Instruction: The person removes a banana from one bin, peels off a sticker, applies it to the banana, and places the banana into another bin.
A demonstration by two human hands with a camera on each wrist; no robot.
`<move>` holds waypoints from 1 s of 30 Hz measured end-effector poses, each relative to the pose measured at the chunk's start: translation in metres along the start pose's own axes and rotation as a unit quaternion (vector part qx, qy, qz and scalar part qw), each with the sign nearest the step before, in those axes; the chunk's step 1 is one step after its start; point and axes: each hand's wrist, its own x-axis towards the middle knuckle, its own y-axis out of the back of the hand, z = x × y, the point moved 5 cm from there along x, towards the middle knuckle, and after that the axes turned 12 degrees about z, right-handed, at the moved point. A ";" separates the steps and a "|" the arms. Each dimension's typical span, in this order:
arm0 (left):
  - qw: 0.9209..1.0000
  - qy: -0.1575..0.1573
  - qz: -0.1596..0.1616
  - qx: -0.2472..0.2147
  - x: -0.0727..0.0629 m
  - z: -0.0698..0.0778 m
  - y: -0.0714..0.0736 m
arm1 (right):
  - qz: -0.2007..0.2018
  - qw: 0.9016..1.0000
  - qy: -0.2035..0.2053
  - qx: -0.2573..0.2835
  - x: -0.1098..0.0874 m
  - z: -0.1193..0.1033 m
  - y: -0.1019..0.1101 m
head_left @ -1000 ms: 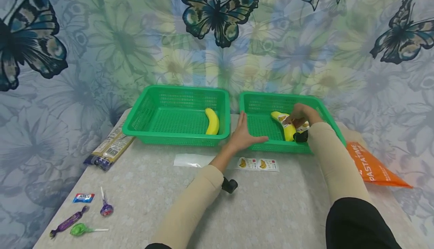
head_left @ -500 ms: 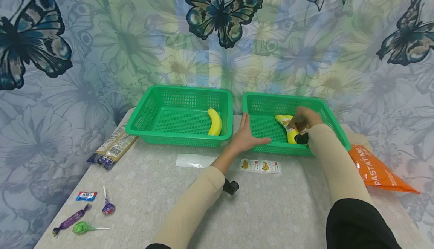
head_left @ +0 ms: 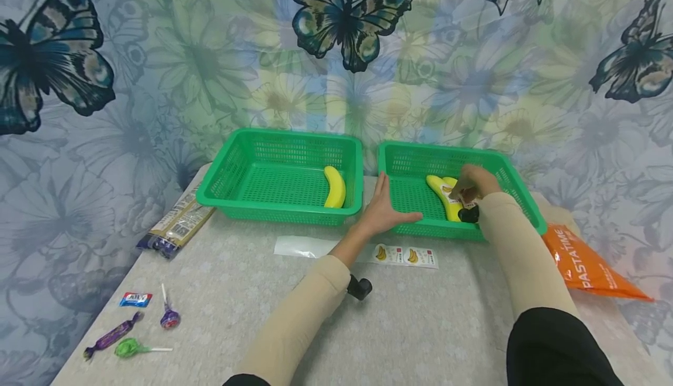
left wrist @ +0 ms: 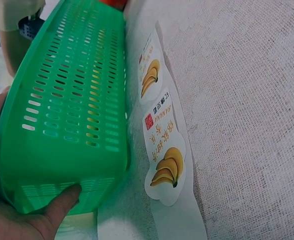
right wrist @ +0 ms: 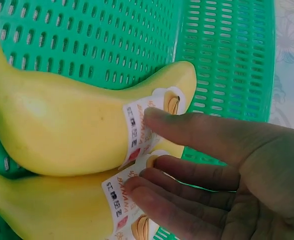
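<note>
My right hand [head_left: 475, 181] reaches into the right green basket [head_left: 391, 228]. In the right wrist view, its thumb touches the banana label [right wrist: 137, 127] on one banana [right wrist: 72, 125]. Its loosely extended fingers touch the label [right wrist: 118, 197] on a second banana [right wrist: 62, 205] lying alongside. My left hand [head_left: 380, 212] rests against the left end of that basket, fingers straight and thumb spread along the front. Below it lies a backing strip with two banana stickers [head_left: 403, 255], seen close in the left wrist view. Another banana [head_left: 335, 187], no label visible, lies in the left green basket [head_left: 273, 213].
A gold and dark blue packet [head_left: 179, 222] lies left of the baskets. An orange bag [head_left: 583, 263] lies at the right. At the table's front left are a small blue wrapper [head_left: 135, 299], a purple-wrapped candy [head_left: 113, 336] and two lollipops, one purple [head_left: 169, 317], one green [head_left: 128, 348].
My right hand has shifted slightly over the bananas in the right basket, and the second banana shows more clearly beside the first. The left hand stays against the basket.
</note>
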 end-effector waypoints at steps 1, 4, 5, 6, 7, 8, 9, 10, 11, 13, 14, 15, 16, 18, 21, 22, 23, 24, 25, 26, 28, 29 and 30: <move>1.000 0.000 -0.002 0.001 0.000 0.000 -0.001 | -0.007 1.000 0.006 -0.003 -0.001 0.001 0.001; 1.000 0.001 -0.006 0.002 -0.002 0.001 -0.003 | -0.018 1.000 0.015 0.001 -0.004 0.002 0.008; 1.000 0.002 -0.006 0.003 -0.003 0.001 -0.003 | -0.019 1.000 0.021 0.003 -0.005 0.002 0.011; 1.000 0.003 -0.006 0.004 -0.003 0.001 -0.003 | -0.021 0.999 0.026 0.004 -0.007 0.000 0.015; 1.000 0.004 -0.004 0.006 -0.003 0.001 -0.003 | -0.023 0.999 0.032 0.009 -0.009 -0.002 0.018; 1.000 0.004 -0.003 0.006 -0.004 0.002 -0.002 | -0.022 0.999 0.037 0.011 -0.011 -0.004 0.021; 1.000 0.005 -0.001 0.007 -0.004 0.002 -0.002 | -0.022 0.999 0.040 0.019 -0.013 -0.007 0.023; 1.000 0.005 0.001 0.008 -0.004 0.002 -0.002 | -0.023 0.998 0.049 0.020 -0.015 -0.009 0.025; 1.000 0.004 0.003 0.010 -0.004 0.002 -0.001 | -0.021 0.998 0.057 0.017 -0.018 -0.012 0.027; 1.000 0.002 0.004 0.010 -0.004 0.002 -0.002 | -0.018 0.997 0.069 0.015 -0.024 -0.016 0.029; 1.000 0.002 0.004 0.010 -0.004 0.002 -0.002 | -0.015 0.997 0.071 0.011 -0.027 -0.018 0.029; 1.000 0.002 0.003 0.007 -0.004 0.002 -0.002 | -0.012 0.997 0.071 0.009 -0.030 -0.019 0.030; 1.000 0.002 0.002 0.005 -0.004 0.003 -0.003 | -0.007 0.997 0.073 0.001 -0.033 -0.020 0.030; 1.000 0.003 0.001 0.001 -0.005 0.002 -0.003 | 0.002 0.997 0.081 -0.010 -0.038 -0.023 0.030; 1.000 0.001 0.004 -0.003 -0.005 0.002 -0.004 | 0.020 0.995 0.091 -0.026 -0.044 -0.026 0.030; 1.000 0.000 0.007 -0.002 -0.004 0.001 -0.003 | 0.026 0.994 0.099 -0.027 -0.047 -0.028 0.030; 1.000 -0.001 0.009 -0.003 -0.004 0.001 -0.003 | 0.032 0.993 0.107 -0.025 -0.049 -0.029 0.030; 1.000 -0.002 0.012 -0.004 -0.004 0.001 -0.003 | 0.038 0.993 0.112 -0.025 -0.052 -0.031 0.031; 1.000 -0.002 0.014 -0.003 -0.003 0.001 -0.003 | 0.043 0.992 0.116 -0.021 -0.054 -0.033 0.031; 1.000 -0.001 0.016 0.000 -0.003 0.002 -0.002 | 0.049 0.991 0.120 -0.019 -0.057 -0.034 0.032; 1.000 0.002 0.019 0.016 -0.003 0.003 -0.002 | 0.056 0.990 0.130 -0.011 -0.062 -0.038 0.032; 0.999 0.001 0.019 0.029 -0.004 0.005 -0.002 | 0.061 0.989 0.131 -0.011 -0.064 -0.039 0.033; 0.999 0.000 0.018 0.049 -0.005 0.007 -0.003 | 0.066 0.989 0.130 -0.009 -0.066 -0.039 0.033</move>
